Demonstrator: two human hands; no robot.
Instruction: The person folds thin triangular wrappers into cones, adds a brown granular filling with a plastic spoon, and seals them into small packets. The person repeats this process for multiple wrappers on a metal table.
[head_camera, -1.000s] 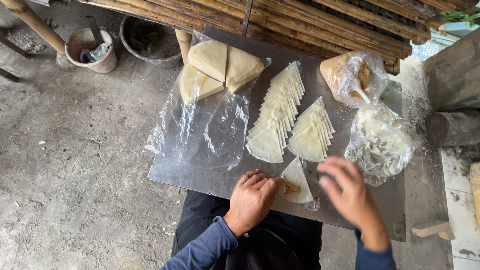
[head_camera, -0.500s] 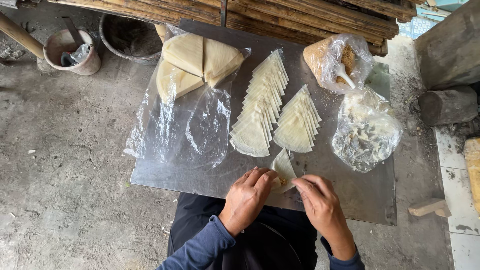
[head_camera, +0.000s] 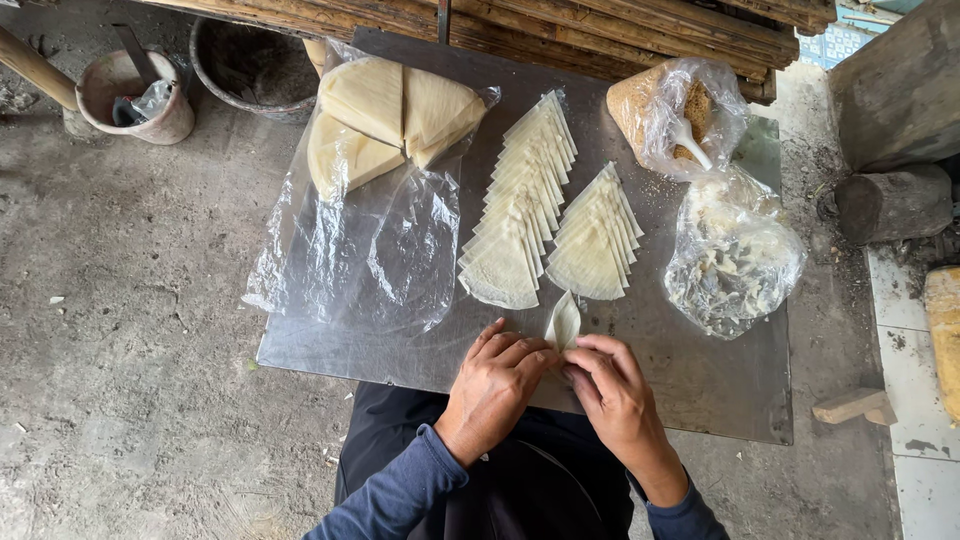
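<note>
**Both hands pinch one pastry wrapper at the near edge**

The left hand (head_camera: 492, 385) and right hand (head_camera: 617, 392) meet on a pale folded wrapper (head_camera: 563, 322), fingers (head_camera: 520, 352) closed together on its lower end. The wrapper stands just below the two fanned rows of folded wrappers (head_camera: 540, 205) on the metal surface (head_camera: 720, 385). Left of the wrapper lies clear plastic sheet (head_camera: 370, 250); right of it, bare metal reaches the edge.
</note>
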